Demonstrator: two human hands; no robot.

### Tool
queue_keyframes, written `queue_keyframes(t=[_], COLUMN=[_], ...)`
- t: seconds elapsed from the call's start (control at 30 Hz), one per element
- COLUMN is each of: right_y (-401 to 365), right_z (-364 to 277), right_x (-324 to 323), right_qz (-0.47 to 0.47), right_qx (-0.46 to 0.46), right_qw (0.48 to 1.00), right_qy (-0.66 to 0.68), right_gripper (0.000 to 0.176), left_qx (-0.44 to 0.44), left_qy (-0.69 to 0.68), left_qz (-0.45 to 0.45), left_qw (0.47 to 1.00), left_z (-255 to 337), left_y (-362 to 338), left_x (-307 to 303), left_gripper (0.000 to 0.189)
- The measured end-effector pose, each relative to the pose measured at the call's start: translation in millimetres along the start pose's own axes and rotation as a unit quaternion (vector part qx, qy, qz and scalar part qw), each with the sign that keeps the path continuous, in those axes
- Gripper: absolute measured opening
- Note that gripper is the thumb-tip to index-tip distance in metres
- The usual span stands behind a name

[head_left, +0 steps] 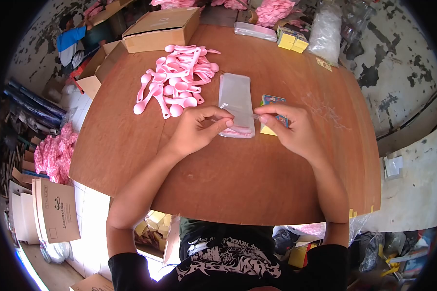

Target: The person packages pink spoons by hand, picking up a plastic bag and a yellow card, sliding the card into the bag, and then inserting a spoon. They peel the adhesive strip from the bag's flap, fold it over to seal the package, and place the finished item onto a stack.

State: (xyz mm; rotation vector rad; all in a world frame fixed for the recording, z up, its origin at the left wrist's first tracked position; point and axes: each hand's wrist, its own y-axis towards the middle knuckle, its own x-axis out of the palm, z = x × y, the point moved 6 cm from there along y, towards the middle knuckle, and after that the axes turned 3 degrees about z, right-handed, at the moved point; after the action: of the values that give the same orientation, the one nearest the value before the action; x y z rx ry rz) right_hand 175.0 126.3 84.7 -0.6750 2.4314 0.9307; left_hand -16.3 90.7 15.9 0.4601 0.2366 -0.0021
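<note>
left hand (194, 133): thumb and forefinger pinched on the near end of the top clear bag (243, 114)
right hand (291, 131): same pinch on the same end, fingertips nearly meeting the left's
bag stack (235, 94): flat mid-table (228, 184), long axis running away from the body, hands at its near short edge
spoons (177, 77): pink pile left of the stack, nearer the left hand (untouched)
box (272, 100): small, partly under the right hand

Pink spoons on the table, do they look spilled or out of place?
They look jumbled, not spilled: the pink spoons lie in a loose heap pointing every way, all on the table. The stack of clear bags lies straight, and the left hand and right hand pinch one clear bag over it.
</note>
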Motion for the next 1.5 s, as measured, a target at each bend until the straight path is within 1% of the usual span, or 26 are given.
queue_keyframes(t=[0.07,0.1,0.17,0.27,0.37,0.43,0.47,0.6,0.67,0.7,0.77,0.8,0.83,0.87,0.9,0.97,1.0,1.07,1.1,1.17,1.2,1.23,1.27,1.33,1.43,1.5], right_y=[1.2,1.6,1.5,-5.4,-6.1,-6.7,-7.2,-4.3,0.7,1.4,0.4,1.4,2.7,0.8,0.4,0.1,-1.0,-3.4,-4.0,-1.7,-3.2,-6.1,-9.8,-11.6,-11.6,-10.8], right_z=[17.8,23.0,27.0,42.3,45.7,50.7,51.4,34.0,18.1,16.4,10.1,9.4,-6.6,-19.5,-15.0,9.1,10.7,29.3,27.5,18.4,10.0,-1.1,-6.1,-13.6,-12.9,-6.2], right_x=[-15.6,-24.3,-27.9,-28.3,-24.6,-25.0,-25.1,-36.1,-62.3,-60.4,-68.6,-66.8,-59.9,-49.1,-48.4,-29.7,-33.4,-33.4,-32.3,-56.3,-54.7,-59.4,-62.2,-49.4,-39.1,-32.4], right_qz=[-0.018,-0.017,-0.108,-0.139,-0.155,-0.159,-0.164,-0.160,0.088,0.087,0.188,0.188,0.174,0.153,0.153,-0.026,-0.026,-0.143,-0.145,0.056,0.055,0.125,0.194,0.196,0.186,0.130], right_qx=[0.085,0.085,0.012,0.041,0.051,0.039,0.027,0.033,0.070,0.069,0.043,0.043,-0.072,-0.185,-0.185,-0.171,-0.173,-0.053,-0.054,-0.004,-0.005,0.003,0.012,0.010,-0.004,0.027], right_qw=[0.992,0.992,0.934,0.951,0.940,0.943,0.946,0.947,0.972,0.972,0.973,0.973,0.942,0.876,0.876,0.885,0.884,0.931,0.930,0.986,0.986,0.992,0.976,0.974,0.975,0.988], right_qy=[-0.089,-0.091,-0.340,-0.274,-0.299,-0.289,-0.278,-0.278,-0.207,-0.207,-0.127,-0.127,-0.277,-0.417,-0.418,-0.433,-0.433,-0.333,-0.333,-0.157,-0.158,-0.032,0.095,0.109,0.118,0.084], right_gripper=[0.019,0.019,0.028,0.033,0.030,0.026,0.023,0.018,0.016,0.016,0.016,0.016,0.015,0.014,0.014,0.014,0.014,0.014,0.014,0.015,0.015,0.014,0.014,0.014,0.014,0.014], left_qx=[0.004,0.005,-0.104,-0.098,-0.093,-0.149,-0.149,-0.168,-0.171,-0.172,-0.172,-0.180,-0.188,-0.188,-0.186,-0.184,-0.186,-0.187,-0.183,-0.177,-0.189,-0.201,-0.200,-0.184,-0.167,-0.168], left_qy=[-0.072,-0.073,-0.227,-0.255,-0.272,-0.296,-0.296,-0.204,-0.164,-0.150,-0.135,-0.128,-0.121,-0.121,-0.125,-0.128,-0.123,-0.119,-0.130,-0.141,-0.132,-0.123,-0.124,-0.159,-0.201,-0.179], left_qz=[0.034,0.034,0.063,0.085,0.111,0.081,0.081,0.068,0.061,0.054,0.047,0.048,0.048,0.048,0.050,0.052,0.054,0.060,0.063,0.068,0.057,0.046,0.045,-0.008,-0.023,-0.034], left_qw=[0.997,0.997,0.966,0.958,0.951,0.940,0.940,0.962,0.970,0.972,0.975,0.974,0.973,0.974,0.973,0.973,0.973,0.973,0.972,0.972,0.971,0.971,0.971,0.970,0.965,0.969], left_z=[-1.4,2.9,1.7,-4.4,-1.4,1.4,-0.2,-4.3,0.5,4.2,7.2,7.0,6.7,7.0,7.2,5.9,3.2,0.8,0.9,3.1,5.2,6.9,9.0,16.3,27.8,27.6], left_y=[1.0,1.5,2.4,2.9,2.4,0.4,0.1,-1.2,-2.0,-2.4,-3.4,-4.1,-4.5,-4.5,-4.5,-4.5,-3.9,-4.3,-4.6,-4.3,-5.7,-7.4,-9.0,-11.9,-15.2,-15.6], left_x=[-6.6,-8.4,-15.2,-20.6,-19.3,-12.9,-12.6,-10.7,-10.4,-8.3,-4.4,-3.0,-2.3,-2.1,-2.2,-3.4,-4.8,-6.6,-6.0,-5.1,-3.2,-0.7,1.1,12.1,20.4,18.6], left_gripper=[0.015,0.015,0.016,0.018,0.018,0.019,0.019,0.018,0.019,0.018,0.018,0.016,0.015,0.015,0.016,0.016,0.016,0.017,0.018,0.020,0.020,0.020,0.020,0.021,0.022,0.024])
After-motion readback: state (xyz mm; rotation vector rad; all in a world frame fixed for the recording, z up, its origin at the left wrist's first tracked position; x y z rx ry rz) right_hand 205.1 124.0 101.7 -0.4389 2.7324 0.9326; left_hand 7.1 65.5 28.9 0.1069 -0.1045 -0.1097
